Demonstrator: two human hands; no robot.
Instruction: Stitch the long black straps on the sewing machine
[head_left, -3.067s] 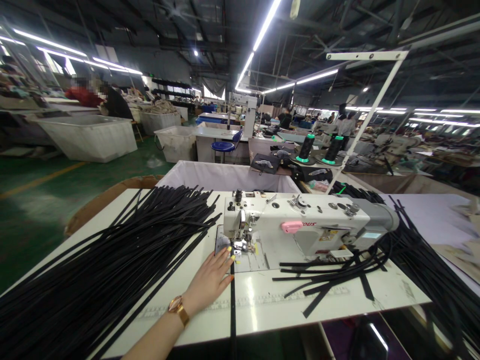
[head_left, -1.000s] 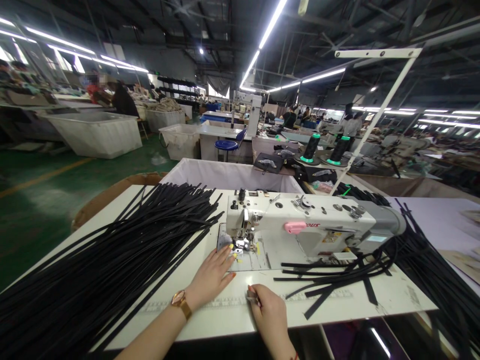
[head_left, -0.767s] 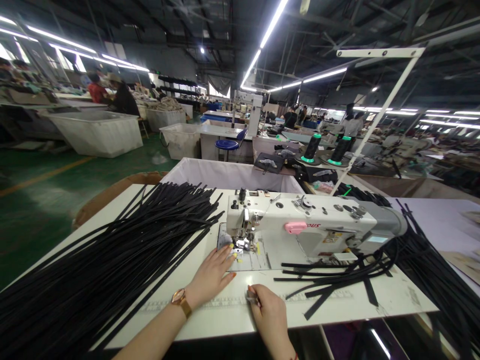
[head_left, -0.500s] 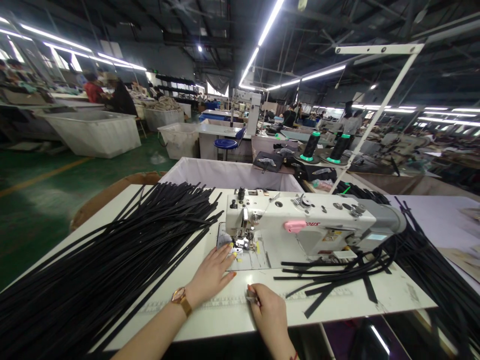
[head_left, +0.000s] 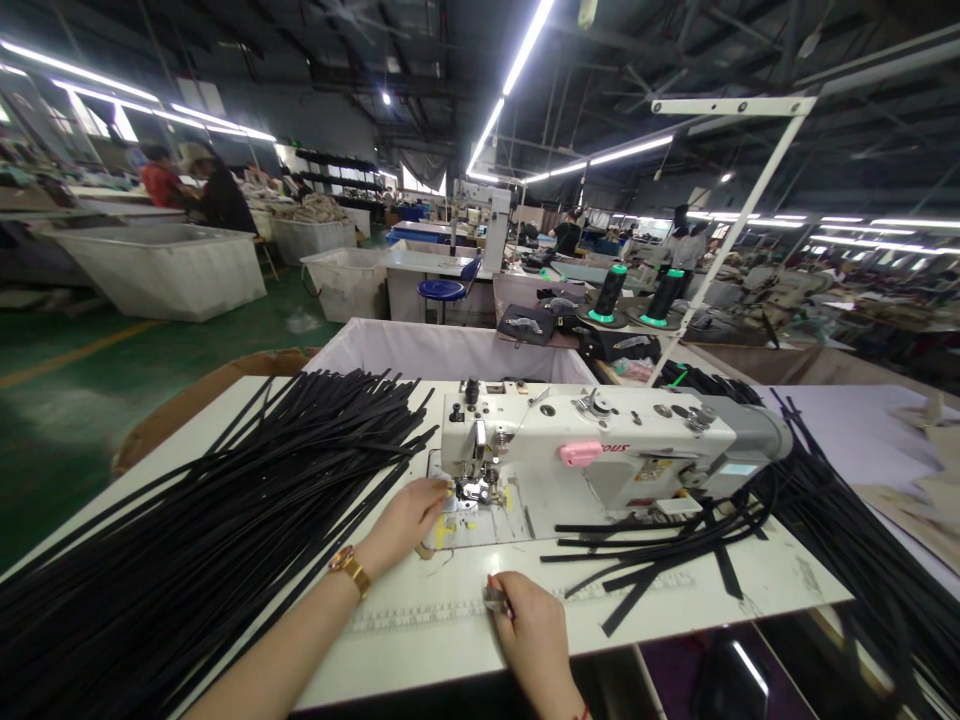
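Note:
My left hand (head_left: 411, 518), with a gold watch (head_left: 351, 570) at the wrist, is at the left side of the needle area of a white sewing machine (head_left: 540, 425). Its fingers are drawn together near the presser foot (head_left: 474, 490); anything between them is hidden. Closer to the table's front edge, my right hand (head_left: 531, 612) is closed around a small silvery metal tool (head_left: 495, 598), mostly covered by the fingers. Beneath it, a printed ruler scale (head_left: 420, 615) runs along the white tabletop.
A thick pile of black straps (head_left: 225, 480) covers the table's left side. More black straps (head_left: 645, 545) lie right of the needle area. Two black thread cones (head_left: 609, 293) stand behind the machine, beside a thread stand (head_left: 731, 245). Beyond the table is a fabric-lined bin (head_left: 450, 348).
My left hand has lifted from lying flat with spread fingers and drawn its fingers together, shifting slightly left. The right hand keeps its grip on the small tool. The view has shifted slightly.

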